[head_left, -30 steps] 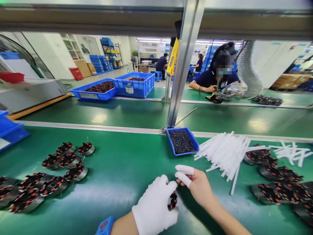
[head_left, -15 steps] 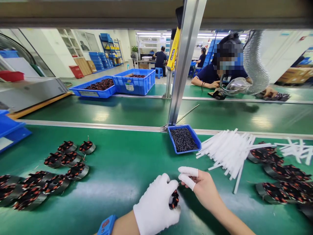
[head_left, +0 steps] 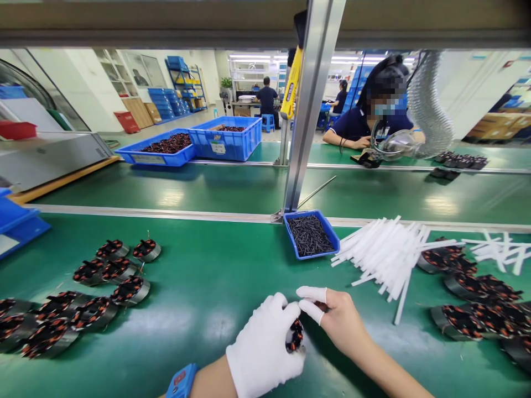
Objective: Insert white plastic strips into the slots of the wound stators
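My left hand [head_left: 265, 345], in a white glove, is wrapped round a motor stator [head_left: 294, 335] with dark and orange-red windings. The glove hides most of the stator's outer side. Close by on the right, my right hand [head_left: 332, 312] wears white finger cots on thumb and index finger. Those two fingers come together at the stator's upper edge, beside my left thumb. Whatever lies between them is too small to make out. Ahead stands a small blue tray [head_left: 312, 235] of short black tubes, with a pile of white strips [head_left: 384, 251] to its right.
More stators [head_left: 93, 312] lie in groups on the left, and others [head_left: 477, 320] on the right. A metal post [head_left: 309, 110] rises behind the small tray. Blue bins [head_left: 226, 138] sit beyond the rail. A co-worker [head_left: 352, 132] sits across the bench by a ribbed duct [head_left: 431, 105].
My right fingers have moved slightly left, closer to my left thumb. The left hand keeps its grip on the stator. The co-worker's hand has left the dark parts at the far right.
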A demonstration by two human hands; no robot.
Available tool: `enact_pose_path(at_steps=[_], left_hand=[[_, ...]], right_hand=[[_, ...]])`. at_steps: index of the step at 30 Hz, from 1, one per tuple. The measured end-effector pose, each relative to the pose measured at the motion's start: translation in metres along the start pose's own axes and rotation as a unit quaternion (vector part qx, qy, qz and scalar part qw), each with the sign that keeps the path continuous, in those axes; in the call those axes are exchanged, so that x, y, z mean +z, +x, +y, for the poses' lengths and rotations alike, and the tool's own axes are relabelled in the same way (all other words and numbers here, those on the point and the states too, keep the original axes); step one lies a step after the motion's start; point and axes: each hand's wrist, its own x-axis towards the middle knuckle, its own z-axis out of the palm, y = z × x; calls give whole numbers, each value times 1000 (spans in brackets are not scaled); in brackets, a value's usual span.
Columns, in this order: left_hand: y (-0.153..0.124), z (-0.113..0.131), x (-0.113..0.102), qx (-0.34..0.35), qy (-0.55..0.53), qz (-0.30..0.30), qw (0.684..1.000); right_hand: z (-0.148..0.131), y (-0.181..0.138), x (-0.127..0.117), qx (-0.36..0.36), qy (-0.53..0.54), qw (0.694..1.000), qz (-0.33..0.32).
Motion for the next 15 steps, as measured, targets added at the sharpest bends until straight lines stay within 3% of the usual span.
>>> enact_pose_path(at_steps=[7,15], left_hand=[[1,1,-1,-6,-8,-3,1000],[1,1,-1,0,-3,3,1000]], right_hand=[[-1,0,-30,-97,-62,993,-24],[-2,-6,-20,-221,-196,954,-45]])
